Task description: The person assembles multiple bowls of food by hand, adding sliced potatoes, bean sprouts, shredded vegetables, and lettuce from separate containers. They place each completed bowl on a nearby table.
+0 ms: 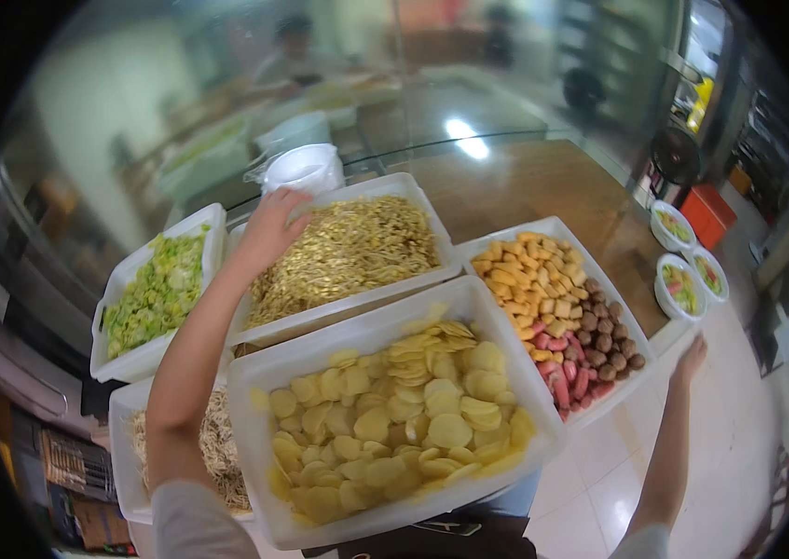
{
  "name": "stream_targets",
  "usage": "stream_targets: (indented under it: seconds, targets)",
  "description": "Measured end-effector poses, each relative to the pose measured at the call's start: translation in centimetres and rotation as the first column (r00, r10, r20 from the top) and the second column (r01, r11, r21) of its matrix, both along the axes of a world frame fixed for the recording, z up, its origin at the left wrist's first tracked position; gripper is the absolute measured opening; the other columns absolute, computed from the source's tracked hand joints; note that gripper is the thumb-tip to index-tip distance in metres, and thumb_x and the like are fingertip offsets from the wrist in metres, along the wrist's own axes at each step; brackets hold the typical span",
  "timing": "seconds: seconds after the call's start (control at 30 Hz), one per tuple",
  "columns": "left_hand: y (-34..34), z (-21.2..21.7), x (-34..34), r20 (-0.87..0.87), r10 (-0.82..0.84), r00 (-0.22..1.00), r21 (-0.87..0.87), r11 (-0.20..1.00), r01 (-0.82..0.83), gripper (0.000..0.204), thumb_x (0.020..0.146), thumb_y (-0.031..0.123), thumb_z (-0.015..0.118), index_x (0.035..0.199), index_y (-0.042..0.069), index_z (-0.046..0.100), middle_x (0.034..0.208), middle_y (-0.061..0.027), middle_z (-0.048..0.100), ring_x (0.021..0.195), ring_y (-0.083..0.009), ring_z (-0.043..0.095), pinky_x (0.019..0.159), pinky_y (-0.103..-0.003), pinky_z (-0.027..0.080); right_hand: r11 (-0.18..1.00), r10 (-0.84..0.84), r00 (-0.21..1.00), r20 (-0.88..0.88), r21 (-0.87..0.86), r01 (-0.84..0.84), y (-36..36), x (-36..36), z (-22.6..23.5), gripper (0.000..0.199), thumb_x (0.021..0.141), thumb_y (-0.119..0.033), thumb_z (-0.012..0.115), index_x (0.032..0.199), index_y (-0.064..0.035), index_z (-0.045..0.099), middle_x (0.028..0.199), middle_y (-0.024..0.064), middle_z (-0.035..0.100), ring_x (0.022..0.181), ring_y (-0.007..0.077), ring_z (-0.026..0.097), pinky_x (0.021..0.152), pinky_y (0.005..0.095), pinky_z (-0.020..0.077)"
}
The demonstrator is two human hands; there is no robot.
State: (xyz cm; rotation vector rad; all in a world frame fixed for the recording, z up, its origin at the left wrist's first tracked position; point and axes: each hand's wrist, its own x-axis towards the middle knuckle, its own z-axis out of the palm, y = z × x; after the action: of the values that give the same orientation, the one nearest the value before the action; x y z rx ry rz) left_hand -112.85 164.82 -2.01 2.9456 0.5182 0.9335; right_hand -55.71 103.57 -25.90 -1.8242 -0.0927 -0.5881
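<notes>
My left hand (273, 226) reaches over the far tray of bean sprouts (357, 247), fingers apart, at the near side of a stack of white bowls (304, 170) in clear plastic wrap. Whether the fingertips touch the stack I cannot tell. Off to the right, my right hand (689, 360) is seen edge-on and small, fingers stretched out, with nothing visible in it. Just beyond it, three white bowls of food stand together at the table's right end; the nearest bowl (680, 287) holds green and pink pieces.
Closest to me is a white tray of sliced potatoes (394, 419). Chopped greens (157, 289) and pale shreds (212, 438) fill trays on the left. Another tray (590, 270) holds tofu-like chunks, brown balls and pink sausages. Behind the table (529, 186) rises a glass panel (478, 56).
</notes>
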Motion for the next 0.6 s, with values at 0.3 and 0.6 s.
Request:
stream_targets:
  seconds: [0.3,0.6]
  targets:
    - [17.7,-7.7,3.3,-0.192,0.507,0.840,0.190,0.859,-0.475,0.019,0.085,0.020,0.053,0.096,0.011,0.065,0.096,-0.0138,0.065,0.099,-0.0296,0.059,0.083,-0.045,0.045,0.969,0.033,0.912,-0.409,0.238,0.071,-10.7,-25.9,-2.3,0.044,0.090,-0.045,0.048,0.113,-0.0095,0.055,0.102,0.0071,0.056,0.097,0.0182,0.052,0.090,0.0370,0.0413]
    - [20.1,-6.1,0.8,-0.020,0.421,0.907,0.150,0.898,-0.414,0.018,0.085,0.015,0.050,0.098,0.015,0.063,0.096,-0.0131,0.065,0.094,-0.0294,0.060,0.079,-0.043,0.045,0.963,0.090,0.933,-0.350,0.268,0.008,-10.0,-33.5,4.7,0.045,0.089,-0.046,0.049,0.114,-0.0090,0.057,0.106,0.0075,0.058,0.100,0.0174,0.054,0.085,0.0340,0.0420]
